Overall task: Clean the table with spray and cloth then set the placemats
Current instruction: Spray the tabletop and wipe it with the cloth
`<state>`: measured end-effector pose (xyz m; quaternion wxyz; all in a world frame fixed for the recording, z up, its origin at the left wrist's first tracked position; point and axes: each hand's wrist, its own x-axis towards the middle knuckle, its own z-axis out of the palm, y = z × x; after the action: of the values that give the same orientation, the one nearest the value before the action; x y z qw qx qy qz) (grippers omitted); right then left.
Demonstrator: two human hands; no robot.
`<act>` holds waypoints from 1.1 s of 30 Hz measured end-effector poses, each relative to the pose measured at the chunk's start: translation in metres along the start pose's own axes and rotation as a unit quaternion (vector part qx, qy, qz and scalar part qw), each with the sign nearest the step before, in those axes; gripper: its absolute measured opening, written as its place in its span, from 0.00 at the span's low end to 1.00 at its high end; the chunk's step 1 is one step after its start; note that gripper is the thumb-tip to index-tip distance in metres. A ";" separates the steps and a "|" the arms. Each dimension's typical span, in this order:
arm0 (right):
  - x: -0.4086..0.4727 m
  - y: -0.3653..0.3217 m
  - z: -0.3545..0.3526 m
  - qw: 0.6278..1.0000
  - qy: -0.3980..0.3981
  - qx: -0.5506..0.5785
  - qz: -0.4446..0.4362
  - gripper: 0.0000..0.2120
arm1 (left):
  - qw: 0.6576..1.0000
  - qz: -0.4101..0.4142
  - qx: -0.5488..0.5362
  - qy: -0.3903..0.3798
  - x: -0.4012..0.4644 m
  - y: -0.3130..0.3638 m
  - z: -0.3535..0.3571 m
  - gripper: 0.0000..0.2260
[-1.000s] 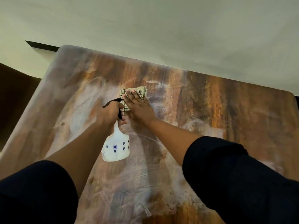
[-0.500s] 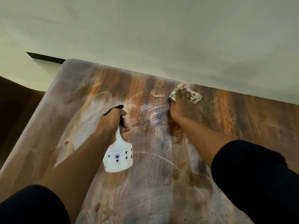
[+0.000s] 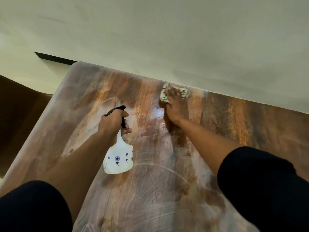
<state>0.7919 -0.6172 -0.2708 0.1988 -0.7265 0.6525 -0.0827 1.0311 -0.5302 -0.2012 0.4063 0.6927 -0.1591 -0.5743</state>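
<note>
The left hand (image 3: 112, 122) grips the spray bottle (image 3: 119, 158) above the desk (image 3: 250, 124), fingers wrapped round its neck. The right hand (image 3: 173, 108) presses the cloth (image 3: 164, 97) flat at the far edge. This looks like wiping; next, rub the right side.

The spray bottle (image 3: 119, 158) is white with small blue motifs and a black trigger head, hanging upright above the worktop (image 3: 250, 124) left of frame centre. The cloth (image 3: 164, 97), pale with dark checked lines, lies crumpled against the worktop's far edge, upper centre. The worktop is glossy brown wood-grain, streaked with pale wipe marks.
</note>
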 end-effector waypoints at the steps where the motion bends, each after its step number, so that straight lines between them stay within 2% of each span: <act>1: 0.001 0.018 -0.012 0.999 0.018 0.005 0.044 0.32 | 1.000 0.003 0.004 -0.002 0.001 0.001 0.003 0.18; 5: 0.003 0.098 -0.056 0.969 0.033 -0.019 0.244 0.29 | 1.000 0.009 0.005 -0.026 0.003 0.005 0.018 0.17; 8: 0.014 0.110 -0.060 0.952 0.025 -0.016 0.304 0.30 | 0.999 0.007 0.009 -0.050 0.004 0.007 0.027 0.15; 10: 0.020 0.087 -0.046 0.965 0.034 -0.009 0.261 0.31 | 0.998 0.001 0.011 -0.061 0.005 0.007 0.032 0.14; 13: 0.022 0.024 -0.019 0.988 0.052 -0.025 0.142 0.28 | 0.999 -0.002 0.012 -0.050 0.011 0.004 0.035 0.14; 16: 0.026 -0.045 0.010 0.999 -0.004 -0.048 -0.001 0.29 | 1.000 0.005 0.005 -0.020 0.013 0.000 0.028 0.14; 19: 0.025 -0.088 0.035 0.985 -0.080 -0.071 -0.137 0.32 | 1.000 0.005 0.009 0.020 0.012 0.001 0.021 0.08; 21: 0.026 -0.091 0.037 0.975 -0.105 -0.076 -0.179 0.32 | 0.999 0.003 0.002 0.037 0.013 0.004 0.012 0.06; 23: 0.033 -0.079 0.028 0.971 -0.101 -0.073 -0.203 0.32 | 0.999 0.002 0.001 0.042 0.019 0.007 0.001 0.09; 25: 0.041 -0.057 0.019 0.979 -0.067 -0.070 -0.178 0.31 | 0.999 0.005 0.000 0.040 0.025 0.010 -0.010 0.13; 28: 0.050 -0.029 0.012 0.997 0.019 -0.054 -0.044 0.32 | 0.999 0.016 -0.008 0.040 0.027 0.014 -0.022 0.14; 30: 0.057 -0.030 0.014 0.999 0.028 -0.031 0.035 0.31 | 0.998 0.026 -0.015 0.048 0.026 0.017 -0.029 0.15; 33: 0.066 -0.057 0.025 0.993 0.035 -0.031 0.105 0.31 | 0.997 0.024 -0.029 0.061 0.024 0.019 -0.039 0.15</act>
<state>0.8626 -0.6730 -0.2801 0.1608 -0.6561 0.7343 -0.0667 1.0791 -0.5435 -0.2033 0.4492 0.7101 -0.1338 -0.5254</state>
